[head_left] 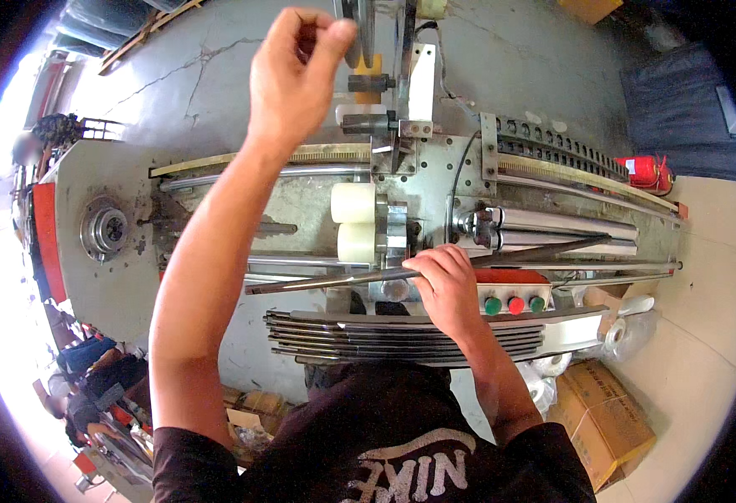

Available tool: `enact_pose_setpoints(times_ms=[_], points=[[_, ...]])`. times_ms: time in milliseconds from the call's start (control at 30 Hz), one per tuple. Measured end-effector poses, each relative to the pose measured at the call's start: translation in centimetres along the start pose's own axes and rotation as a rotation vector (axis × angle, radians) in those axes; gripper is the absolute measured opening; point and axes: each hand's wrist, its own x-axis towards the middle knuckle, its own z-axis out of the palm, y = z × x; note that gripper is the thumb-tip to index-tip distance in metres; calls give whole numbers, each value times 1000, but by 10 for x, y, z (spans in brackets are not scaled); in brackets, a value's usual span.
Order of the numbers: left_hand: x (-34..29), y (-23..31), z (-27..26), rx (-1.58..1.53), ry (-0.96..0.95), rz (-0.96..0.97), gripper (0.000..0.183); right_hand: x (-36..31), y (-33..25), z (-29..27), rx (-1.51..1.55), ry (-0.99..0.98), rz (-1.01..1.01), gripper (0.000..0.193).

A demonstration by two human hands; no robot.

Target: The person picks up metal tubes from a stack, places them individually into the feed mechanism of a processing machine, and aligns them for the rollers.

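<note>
My right hand [447, 289] is closed around a long, thin dark rod [326, 283], which lies slantwise across the front of a machine. Its far end passes over shiny metal rollers [565, 228] at the right. Raised at the top, my left hand [301, 75] has its fingers curled and the thumb pressed in. Beside its thumb stand upright dark strips [368, 33]; whether the fingers hold anything is hidden. Two cream rollers [354, 204] sit on the machine between my arms. Close to my body lies a bundle of similar dark rods [401, 337].
Green and red push buttons [515, 305] sit on a panel beside my right hand. A metal rail [317, 170] runs along the machine's back. A cardboard box [607, 419] stands at the lower right, a red fire extinguisher [644, 172] farther back. Other people are at the left.
</note>
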Motion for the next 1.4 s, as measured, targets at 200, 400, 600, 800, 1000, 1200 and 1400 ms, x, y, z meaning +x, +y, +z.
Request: enact_pose_setpoints(times_ms=[200, 400, 600, 800, 1000, 1200, 1400], points=[[78, 41, 1, -300, -56, -265, 34, 0, 4, 1, -7, -13, 37, 34], [110, 43, -4, -594, -75, -451, 39, 2, 0, 3, 4, -21, 10, 34], [-12, -29, -7, -154, -40, -696, 45, -2, 8, 6, 14, -3, 35, 31], [-174, -31, -58, 453, -783, -852, 65, -1, 7, 6, 26, -5, 23, 31], [-194, -15, -63, 210, -999, -870, 38, -4, 8, 8, 8, -10, 29, 33], [-202, 2, -72, -246, -688, -1068, 18, -7, 7, 9, 30, -17, 22, 32], [-205, 42, -61, -377, -525, -1336, 21, -4, 11, 12, 11, -13, 21, 31]])
